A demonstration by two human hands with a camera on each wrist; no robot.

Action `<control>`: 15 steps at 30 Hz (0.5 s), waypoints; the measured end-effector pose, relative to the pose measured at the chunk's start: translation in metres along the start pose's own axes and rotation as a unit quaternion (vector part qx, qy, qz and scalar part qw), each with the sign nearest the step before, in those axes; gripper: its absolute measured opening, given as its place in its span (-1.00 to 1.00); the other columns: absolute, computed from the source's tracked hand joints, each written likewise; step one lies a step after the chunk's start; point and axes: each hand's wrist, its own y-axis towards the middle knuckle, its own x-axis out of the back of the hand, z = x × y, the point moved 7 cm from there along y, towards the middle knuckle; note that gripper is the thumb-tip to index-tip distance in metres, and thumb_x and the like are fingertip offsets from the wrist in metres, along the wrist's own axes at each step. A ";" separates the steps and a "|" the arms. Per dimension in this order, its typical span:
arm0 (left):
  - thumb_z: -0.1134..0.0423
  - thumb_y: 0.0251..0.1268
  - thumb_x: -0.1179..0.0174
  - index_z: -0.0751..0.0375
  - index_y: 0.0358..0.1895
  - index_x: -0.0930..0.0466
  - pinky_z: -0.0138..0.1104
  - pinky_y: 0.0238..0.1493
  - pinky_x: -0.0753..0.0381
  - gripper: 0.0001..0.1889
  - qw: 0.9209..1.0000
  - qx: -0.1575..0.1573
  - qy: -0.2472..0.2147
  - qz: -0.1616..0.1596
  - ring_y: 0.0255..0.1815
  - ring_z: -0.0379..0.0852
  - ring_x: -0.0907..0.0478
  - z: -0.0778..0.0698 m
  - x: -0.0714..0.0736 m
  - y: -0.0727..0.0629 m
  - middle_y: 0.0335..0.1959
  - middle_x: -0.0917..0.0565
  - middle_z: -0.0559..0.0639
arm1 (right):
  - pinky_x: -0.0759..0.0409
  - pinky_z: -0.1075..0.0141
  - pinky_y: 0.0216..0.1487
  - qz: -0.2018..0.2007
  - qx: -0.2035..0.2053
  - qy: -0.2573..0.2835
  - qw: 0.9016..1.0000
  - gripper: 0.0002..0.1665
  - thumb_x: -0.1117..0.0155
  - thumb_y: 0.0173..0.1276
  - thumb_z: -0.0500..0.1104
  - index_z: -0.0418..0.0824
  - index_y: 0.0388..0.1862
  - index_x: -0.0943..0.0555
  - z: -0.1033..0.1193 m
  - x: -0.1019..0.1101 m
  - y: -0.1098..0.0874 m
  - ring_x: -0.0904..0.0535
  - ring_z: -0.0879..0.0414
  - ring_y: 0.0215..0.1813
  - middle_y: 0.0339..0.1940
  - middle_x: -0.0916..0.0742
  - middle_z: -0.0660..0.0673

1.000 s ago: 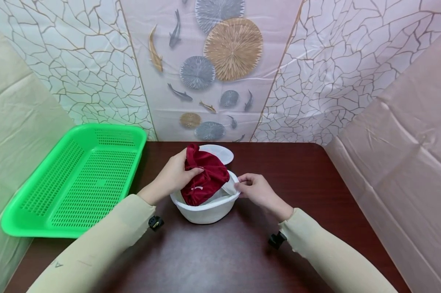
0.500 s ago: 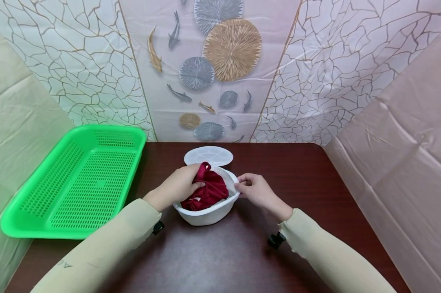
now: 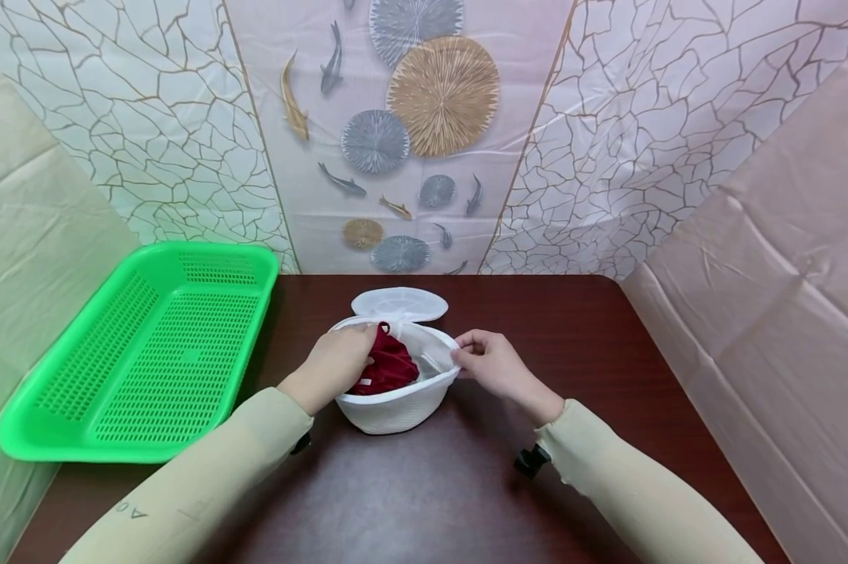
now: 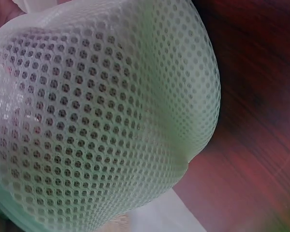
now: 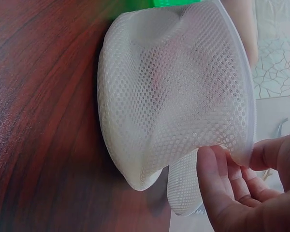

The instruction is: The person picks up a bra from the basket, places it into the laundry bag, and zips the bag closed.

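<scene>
A white mesh laundry bag (image 3: 395, 411) stands on the table with its round mesh lid (image 3: 398, 304) folded back behind it. Inside the mouth lies a dark red, velvety cloth item (image 3: 388, 364) with a small loop and a white tag. My left hand (image 3: 333, 364) reaches over the left rim and holds the red cloth; its fingertips are hidden. The mesh wall (image 4: 87, 96) fills most of the left wrist view. With thumb and fingers, my right hand (image 3: 490, 360) pinches the bag's right rim. In the right wrist view that pinch shows at the rim's edge (image 5: 241, 157).
A large green plastic basket (image 3: 254, 345) with perforated sides stands on the left of the dark wooden table (image 3: 557, 313). Patterned sheeting (image 3: 607, 157) rises behind the table, and plain cloth walls flank it.
My left hand has lowered the red cloth from above the rim into the bag and shifted it slightly left. The lid behind is now more exposed. My right hand stays at the rim.
</scene>
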 end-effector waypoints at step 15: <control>0.15 0.14 -0.40 0.27 0.07 -0.52 -0.14 0.01 -0.52 -0.54 0.995 -0.017 -0.039 -0.087 -0.08 0.05 -0.50 0.007 0.033 -0.010 -0.09 -0.59 0.11 | -0.67 0.20 -0.28 0.009 0.000 -0.016 1.000 -0.78 -0.18 0.36 -0.36 -0.53 -0.10 -0.55 0.011 -0.001 -0.006 -0.67 -0.02 -0.31 -0.28 -0.66 -0.42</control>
